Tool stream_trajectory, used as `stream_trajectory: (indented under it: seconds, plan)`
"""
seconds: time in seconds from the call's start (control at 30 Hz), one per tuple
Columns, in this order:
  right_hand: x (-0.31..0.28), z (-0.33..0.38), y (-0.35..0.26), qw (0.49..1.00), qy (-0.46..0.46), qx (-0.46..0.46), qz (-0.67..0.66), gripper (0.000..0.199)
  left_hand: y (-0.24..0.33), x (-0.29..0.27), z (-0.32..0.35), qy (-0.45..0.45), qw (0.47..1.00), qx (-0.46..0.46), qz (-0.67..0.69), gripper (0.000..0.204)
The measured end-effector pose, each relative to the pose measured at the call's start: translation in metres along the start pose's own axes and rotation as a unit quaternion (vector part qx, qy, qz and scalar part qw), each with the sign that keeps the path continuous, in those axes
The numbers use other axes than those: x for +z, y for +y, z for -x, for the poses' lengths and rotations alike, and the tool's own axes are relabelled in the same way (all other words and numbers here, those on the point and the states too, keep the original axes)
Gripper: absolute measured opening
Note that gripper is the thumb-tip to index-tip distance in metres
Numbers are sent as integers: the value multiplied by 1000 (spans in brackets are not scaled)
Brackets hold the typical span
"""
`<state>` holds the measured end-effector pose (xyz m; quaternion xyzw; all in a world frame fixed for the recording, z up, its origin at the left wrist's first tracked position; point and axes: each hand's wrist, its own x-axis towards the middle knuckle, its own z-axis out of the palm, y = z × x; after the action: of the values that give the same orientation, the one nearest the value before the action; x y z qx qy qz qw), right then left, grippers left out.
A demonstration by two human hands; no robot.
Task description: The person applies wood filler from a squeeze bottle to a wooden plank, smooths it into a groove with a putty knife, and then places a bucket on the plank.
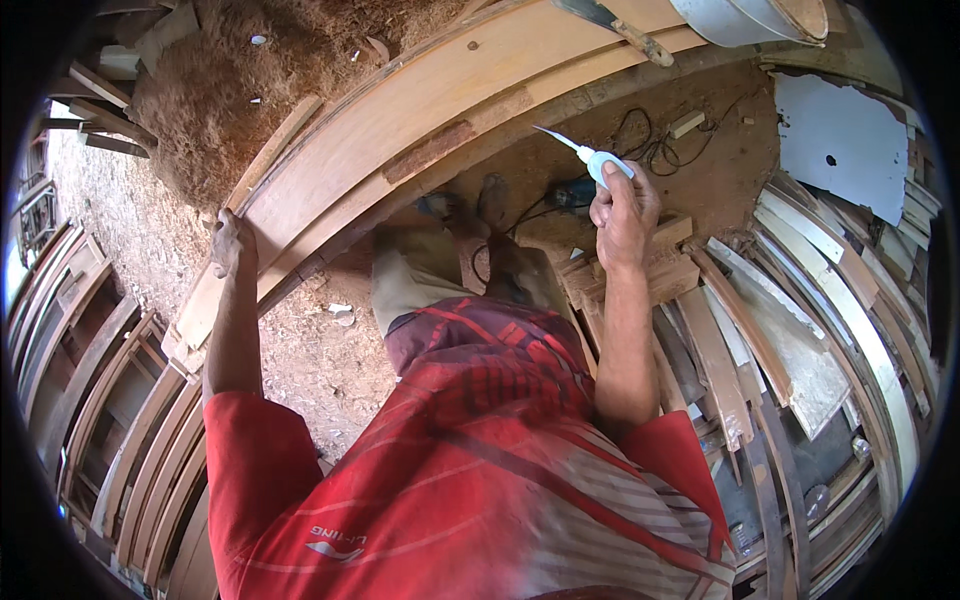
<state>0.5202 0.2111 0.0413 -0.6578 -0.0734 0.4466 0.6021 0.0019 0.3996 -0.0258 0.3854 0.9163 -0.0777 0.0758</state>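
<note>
Plastic glue bottle (606,165), smooth plank (400,130).

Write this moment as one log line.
left hand: grips wooden frame | right hand: holds white glue bottle

Glue bottle (608,165): white body, white pointed nozzle. Shirt (450,480): red, darker red check on the upper part, pale grey stripes lower down. Long board (430,110): light tan, one darker brown patch. Sawdust pile (230,90): reddish brown; floor (320,360) paler, speckled. Panel (840,140): white, chipped. Cable (650,150): black. Door frames (90,370): dull brown.
</note>
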Motion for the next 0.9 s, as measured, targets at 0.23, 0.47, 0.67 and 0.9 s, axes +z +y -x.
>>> stream_trajectory:
  seconds: [0.23, 0.47, 0.67, 0.9]
  plan:
    - [-2, -9, 0, 1000, -23, -8, -19, 15, -13, 16, -18, 2, 1000, -2, 4, 70]
    - [-1, -9, 0, 1000, -18, -1, -14, 16, 7, -5, 10, -7, 1000, 1, -5, 71]
    - [-4, -12, 3, 1000, -24, 1, -9, 17, -11, 12, -12, -2, 1000, -16, 18, 70]
    - [-10, -14, 11, 999, -24, 29, -24, 17, -37, 35, -45, -8, 998, 12, 58, 71]
